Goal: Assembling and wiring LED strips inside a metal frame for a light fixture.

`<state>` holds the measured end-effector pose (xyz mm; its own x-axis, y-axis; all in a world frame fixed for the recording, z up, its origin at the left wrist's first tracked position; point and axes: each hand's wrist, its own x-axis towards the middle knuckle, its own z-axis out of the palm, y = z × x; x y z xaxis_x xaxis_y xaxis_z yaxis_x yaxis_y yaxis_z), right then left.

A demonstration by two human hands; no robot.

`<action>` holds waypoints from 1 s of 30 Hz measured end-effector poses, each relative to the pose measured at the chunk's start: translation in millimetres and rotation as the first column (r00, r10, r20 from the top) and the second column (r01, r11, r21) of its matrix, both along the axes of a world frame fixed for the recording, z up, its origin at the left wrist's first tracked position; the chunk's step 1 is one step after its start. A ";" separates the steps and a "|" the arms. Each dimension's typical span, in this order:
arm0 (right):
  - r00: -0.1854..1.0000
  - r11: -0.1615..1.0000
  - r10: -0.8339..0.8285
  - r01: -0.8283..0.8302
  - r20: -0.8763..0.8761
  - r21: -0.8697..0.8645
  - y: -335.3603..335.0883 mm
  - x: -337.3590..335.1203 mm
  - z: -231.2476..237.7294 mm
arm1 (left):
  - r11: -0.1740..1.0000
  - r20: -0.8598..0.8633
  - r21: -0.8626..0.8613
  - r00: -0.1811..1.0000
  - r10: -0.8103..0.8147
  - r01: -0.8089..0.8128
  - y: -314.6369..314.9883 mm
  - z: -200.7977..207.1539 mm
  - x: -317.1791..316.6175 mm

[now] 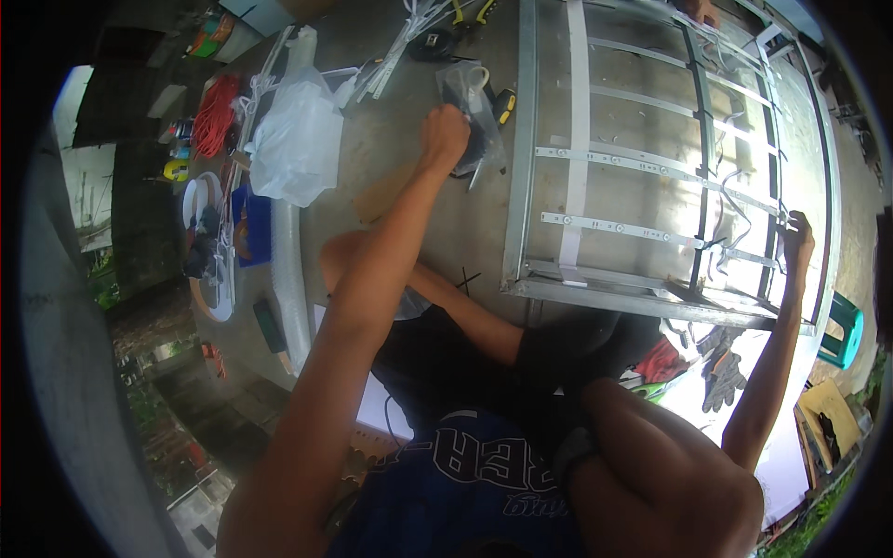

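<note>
My left hand (446,136) is closed at the edge of a clear plastic bag (476,107) with dark contents; what its fingers grip is hidden. Far to the right, my right hand (797,238) reaches over a metal frame (523,177) and has its fingers curled by a dark crossbar (769,177). What they pinch there is too small to make out. White strips with small round lights, such as this light strip (621,228), run across the frame. Loose wires (739,209) dangle near the dark bars.
Another person's hand (702,11) is at the frame's far side. A yellow-and-black tool (505,106) lies by the bag. To the left are a white plastic bag (298,144), red cord (216,116) and a blue sheet (252,226). Grey gloves (723,377) and a green stool (842,330) are at right.
</note>
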<state>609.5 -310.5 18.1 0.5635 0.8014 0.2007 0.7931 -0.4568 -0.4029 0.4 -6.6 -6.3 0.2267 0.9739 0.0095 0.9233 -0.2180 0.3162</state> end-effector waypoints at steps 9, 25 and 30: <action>0.991 0.995 -0.053 0.063 0.123 -0.076 23.0 -69.8 52.0 | 0.998 -0.203 0.062 0.978 0.039 -0.027 16.2 -6.0 4.7; 0.879 0.865 0.471 -0.476 -0.068 -0.160 73.3 -178.6 85.2 | 0.997 0.103 -0.022 0.992 -0.068 0.070 23.6 -24.2 -12.8; 0.849 0.835 0.529 -0.524 -0.020 -0.169 85.2 -185.3 71.0 | 0.945 0.020 0.313 0.994 -0.105 0.093 34.7 -51.6 -34.2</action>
<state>424.1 -225.3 89.1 0.0437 0.9977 0.0515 0.9417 -0.0239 -0.3357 -33.8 28.1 -57.9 0.3159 0.8938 0.3183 0.8813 -0.4007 0.2505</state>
